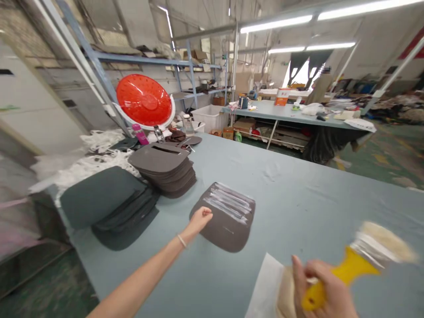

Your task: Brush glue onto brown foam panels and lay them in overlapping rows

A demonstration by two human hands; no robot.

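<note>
Right hand (pixel 335 289) — fingers curled round — grips a yellow-handled brush (pixel 359 264).

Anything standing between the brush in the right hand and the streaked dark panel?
Nothing visible stands between the brush in the right hand and the panel. The white sheet lies to the near side of that path, and the left hand is at the panel's left side.

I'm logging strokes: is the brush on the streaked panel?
Off: the right hand holds the brush away from the panel, tabletop showing between.
</note>
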